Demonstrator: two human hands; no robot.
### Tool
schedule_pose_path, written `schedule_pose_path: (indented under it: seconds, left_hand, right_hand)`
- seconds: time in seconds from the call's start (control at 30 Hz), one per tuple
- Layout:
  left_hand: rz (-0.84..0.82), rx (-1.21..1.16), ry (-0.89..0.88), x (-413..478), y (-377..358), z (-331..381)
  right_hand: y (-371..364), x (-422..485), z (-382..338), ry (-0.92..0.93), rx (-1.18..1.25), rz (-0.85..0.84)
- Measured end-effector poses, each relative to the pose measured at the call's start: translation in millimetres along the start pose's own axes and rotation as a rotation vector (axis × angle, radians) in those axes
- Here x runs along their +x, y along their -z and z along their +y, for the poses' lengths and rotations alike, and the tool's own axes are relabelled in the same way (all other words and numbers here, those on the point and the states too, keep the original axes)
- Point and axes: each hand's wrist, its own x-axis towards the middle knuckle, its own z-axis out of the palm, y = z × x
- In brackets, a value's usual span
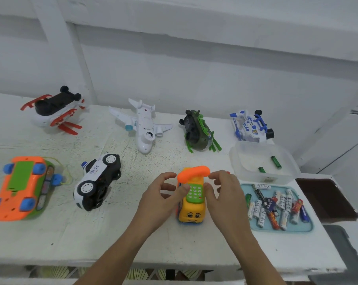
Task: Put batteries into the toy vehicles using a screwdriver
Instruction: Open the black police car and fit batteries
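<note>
**toyfixer:** Fingers (167,176) on both hands are curled in around the bus (191,213). Left hand (161,196) has its thumb on the left edge of the green keypad and right hand (225,194) has its thumb on the other side. The fingertips sit at the two ends of the orange handset (193,174). Looks like a light two-handed hold, not a squeeze.

**bolt_head:** where's the bus sitting though?

**toyfixer:** Upright on the desk (91,233), near the front edge, smiley face toward the camera. It's just left of the tray (306,228) of batteries (276,206). The tub (256,176) behind the tray has two green cells (276,162) in it.

**bolt_head:** so which step is this?

**toyfixer:** My guess is the very start for this toy. The battery door is probably underneath, so the next move is flipping it belly-up, like the orange car (22,188) over on the left. I'd watch that handset, since it could slide off when the bus tips.

**bolt_head:** and the screwdriver?

**toyfixer:** Can't spot one anywhere. It might be buried in the tray pile, but it's too blurry to tell. It'll be needed once the bottom is showing.
</note>
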Motion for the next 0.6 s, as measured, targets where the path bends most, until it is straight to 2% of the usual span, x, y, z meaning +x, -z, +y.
schedule_pose_path:
  seconds: [0.13, 0.33, 0.4, 0.5, 0.6]
  left_hand:
    - [0.143, 0.093, -0.082, -9, 23, 9]
    - [0.522, 0.405, -0.406, -26, 74, 11]
    - [0.660, 0.550, -0.456, -27, 92, 4]
    - [0.783, 0.648, -0.370, -24, 118, -13]
    - [0.717, 0.664, -0.256, -22, 135, -24]
  right_hand:
    - [-5, 5, -27, 0.226, -0.003, 0.105]
    - [-41, 7, -83, 0.343, 0.181, -0.128]
    - [-57, 9, -99, 0.275, 0.244, -0.292]
    - [-84, 10, -116, 0.092, 0.353, -0.506]
    - [-105, 8, -129, -0.163, 0.545, -0.670]
